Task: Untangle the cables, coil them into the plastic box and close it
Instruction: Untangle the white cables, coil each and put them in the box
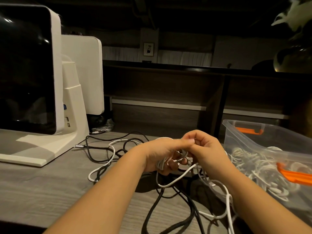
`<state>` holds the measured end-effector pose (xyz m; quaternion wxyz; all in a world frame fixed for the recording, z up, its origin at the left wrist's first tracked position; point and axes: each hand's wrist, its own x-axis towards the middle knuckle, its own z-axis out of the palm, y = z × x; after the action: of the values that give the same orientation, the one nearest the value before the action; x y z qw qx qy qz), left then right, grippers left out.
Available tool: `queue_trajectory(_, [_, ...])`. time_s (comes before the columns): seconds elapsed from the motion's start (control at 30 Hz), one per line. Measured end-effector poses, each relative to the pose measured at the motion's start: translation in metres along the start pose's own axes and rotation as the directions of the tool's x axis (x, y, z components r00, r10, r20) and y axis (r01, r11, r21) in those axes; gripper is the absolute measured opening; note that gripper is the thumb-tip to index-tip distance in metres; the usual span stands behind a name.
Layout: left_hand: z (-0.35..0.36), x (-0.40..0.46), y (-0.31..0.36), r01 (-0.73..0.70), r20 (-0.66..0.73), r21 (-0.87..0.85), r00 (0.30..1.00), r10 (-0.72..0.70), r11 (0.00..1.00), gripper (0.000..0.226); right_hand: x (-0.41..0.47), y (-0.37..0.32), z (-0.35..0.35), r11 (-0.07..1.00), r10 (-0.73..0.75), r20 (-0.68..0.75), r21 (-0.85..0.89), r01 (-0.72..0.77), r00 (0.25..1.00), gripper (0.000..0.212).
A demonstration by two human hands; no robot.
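A tangle of black and white cables point(108, 154) sprawls over the grey wooden table. My left hand point(162, 154) grips a small white coil of cable point(164, 163) above the middle of the table. My right hand point(205, 149) meets it from the right, its fingers curled and pinching a white strand point(179, 178) that loops down to the table. The clear plastic box point(253, 141) with orange latches stands open at the right and holds several coiled white cables point(249, 161). No lid is in view.
A white monitor point(33, 68) on a broad stand fills the left of the table, with a second white screen point(84, 73) behind it. Dark shelving runs along the back. A black cable with a silver plug point(79, 146) lies near the stand.
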<state>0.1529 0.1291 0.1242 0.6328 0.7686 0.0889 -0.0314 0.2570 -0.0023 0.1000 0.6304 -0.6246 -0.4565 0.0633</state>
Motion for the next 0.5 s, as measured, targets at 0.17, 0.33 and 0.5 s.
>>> queue_trajectory(0.17, [-0.0008,0.0025,-0.0033,-0.026,0.049,0.022,0.998,0.025,0.999,0.018,0.0009,-0.0012,-0.0012,0.992,0.077,0.008,0.102,-0.077,0.997,0.005])
queue_trajectory(0.33, [-0.0018,0.0008,-0.0014,-0.044,0.091,-0.061,0.995,0.049,0.997,0.011,0.0014,-0.0011,-0.0011,0.989,0.103,-0.025,0.106,-0.099,0.994,0.011])
queue_trajectory(0.5, [0.0042,0.0009,0.0,-0.093,-0.003,-0.01,0.996,0.093,0.996,0.009,0.002,-0.0005,-0.0016,0.996,0.06,-0.083,0.074,-0.054,0.995,0.01])
